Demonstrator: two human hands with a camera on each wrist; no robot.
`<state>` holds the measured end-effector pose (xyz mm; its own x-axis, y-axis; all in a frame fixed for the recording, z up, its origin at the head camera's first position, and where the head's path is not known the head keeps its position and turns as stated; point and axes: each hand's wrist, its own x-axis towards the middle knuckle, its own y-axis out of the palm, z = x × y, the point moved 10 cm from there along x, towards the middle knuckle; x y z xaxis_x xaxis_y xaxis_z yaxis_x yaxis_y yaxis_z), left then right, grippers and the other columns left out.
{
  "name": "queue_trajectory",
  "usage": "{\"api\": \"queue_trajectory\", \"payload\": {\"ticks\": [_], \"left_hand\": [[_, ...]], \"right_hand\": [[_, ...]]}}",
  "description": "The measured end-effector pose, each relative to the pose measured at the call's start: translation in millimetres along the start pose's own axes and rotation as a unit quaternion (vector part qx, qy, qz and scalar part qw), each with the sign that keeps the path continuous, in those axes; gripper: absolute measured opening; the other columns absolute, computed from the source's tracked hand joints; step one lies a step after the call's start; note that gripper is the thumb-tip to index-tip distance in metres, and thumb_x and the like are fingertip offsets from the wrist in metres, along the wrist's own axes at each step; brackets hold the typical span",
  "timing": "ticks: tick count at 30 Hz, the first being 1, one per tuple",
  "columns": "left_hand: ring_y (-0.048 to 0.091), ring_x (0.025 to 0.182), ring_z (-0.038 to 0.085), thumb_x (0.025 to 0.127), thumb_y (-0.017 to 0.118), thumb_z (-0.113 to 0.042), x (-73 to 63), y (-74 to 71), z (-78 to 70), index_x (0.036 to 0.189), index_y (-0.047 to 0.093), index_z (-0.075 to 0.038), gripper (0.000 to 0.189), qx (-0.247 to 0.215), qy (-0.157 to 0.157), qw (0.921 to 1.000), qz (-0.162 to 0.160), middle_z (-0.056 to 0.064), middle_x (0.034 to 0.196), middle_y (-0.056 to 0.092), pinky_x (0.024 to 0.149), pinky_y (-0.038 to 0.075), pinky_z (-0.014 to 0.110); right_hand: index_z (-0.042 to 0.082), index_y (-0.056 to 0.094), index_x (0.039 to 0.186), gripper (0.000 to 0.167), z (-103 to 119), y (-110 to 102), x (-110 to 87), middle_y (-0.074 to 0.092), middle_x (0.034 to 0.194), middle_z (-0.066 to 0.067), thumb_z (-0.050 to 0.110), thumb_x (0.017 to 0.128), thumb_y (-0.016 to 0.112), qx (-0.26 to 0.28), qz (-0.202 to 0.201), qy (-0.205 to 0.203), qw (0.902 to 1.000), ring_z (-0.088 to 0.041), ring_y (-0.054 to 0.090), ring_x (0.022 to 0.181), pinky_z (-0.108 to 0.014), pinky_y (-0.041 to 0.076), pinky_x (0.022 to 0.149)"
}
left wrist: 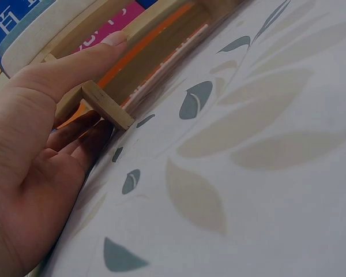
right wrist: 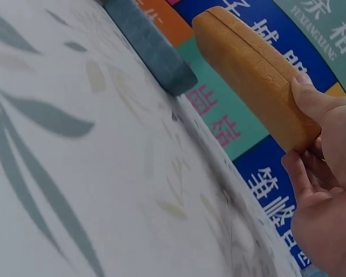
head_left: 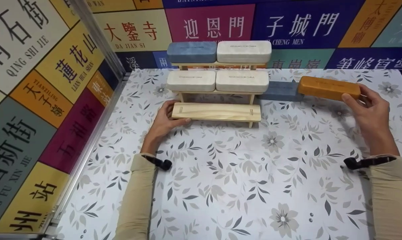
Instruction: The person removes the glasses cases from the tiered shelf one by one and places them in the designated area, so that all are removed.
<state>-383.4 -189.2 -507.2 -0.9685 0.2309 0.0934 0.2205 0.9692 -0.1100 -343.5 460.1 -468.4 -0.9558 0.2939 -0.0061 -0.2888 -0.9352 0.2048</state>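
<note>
My right hand (head_left: 371, 110) pinches the right end of an orange-brown glasses case (head_left: 329, 87) between thumb and fingers. The right wrist view shows this case held clear above the patterned surface. At the left end of the bottom tier, my left hand (head_left: 165, 116) grips the tiered wooden stand (head_left: 217, 112), thumb along its front edge and fingers behind. That tier is bare. Two white glasses cases (head_left: 191, 81) lie side by side on the middle tier. The top tier carries a blue glasses case (head_left: 191, 52) beside a white glasses case (head_left: 244, 51).
Another blue glasses case (head_left: 282, 91) lies on the table right of the stand, partly behind it and close to the orange-brown case. A leaf-patterned cloth (head_left: 221, 180) covers the table. Sign-printed walls (head_left: 211, 23) border the back and left, with a metal rail (head_left: 87, 146) at left.
</note>
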Motion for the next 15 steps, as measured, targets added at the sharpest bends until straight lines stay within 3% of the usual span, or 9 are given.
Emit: {"api": "queue_trajectory", "payload": {"ticks": [11,15], "left_hand": [[0.059,0.140,0.025,0.085,0.094,-0.012,0.3,0.8,0.1,0.157,0.044,-0.011,0.088,-0.009,-0.004,1.0000,0.002,0.010,0.152,0.059,0.120,0.047,0.041],[0.060,0.139,0.026,0.085,0.094,-0.013,0.1,0.4,1.2,0.158,0.043,-0.008,0.090,-0.007,-0.005,1.0000,0.000,0.011,0.151,0.059,0.120,0.048,0.040]], "right_hand": [[0.026,0.048,0.164,0.084,-16,-33,4.2,0.042,0.170,0.007,0.022,0.091,0.089,-0.073,-0.039,0.038,0.9958,-0.010,0.040,0.156,-0.002,0.048,0.097],[0.028,0.043,0.167,0.088,-23,-39,5.5,0.034,0.177,0.006,0.028,0.092,0.088,-0.122,-0.037,0.056,0.9903,-0.008,0.036,0.159,-0.006,0.043,0.110]]}}
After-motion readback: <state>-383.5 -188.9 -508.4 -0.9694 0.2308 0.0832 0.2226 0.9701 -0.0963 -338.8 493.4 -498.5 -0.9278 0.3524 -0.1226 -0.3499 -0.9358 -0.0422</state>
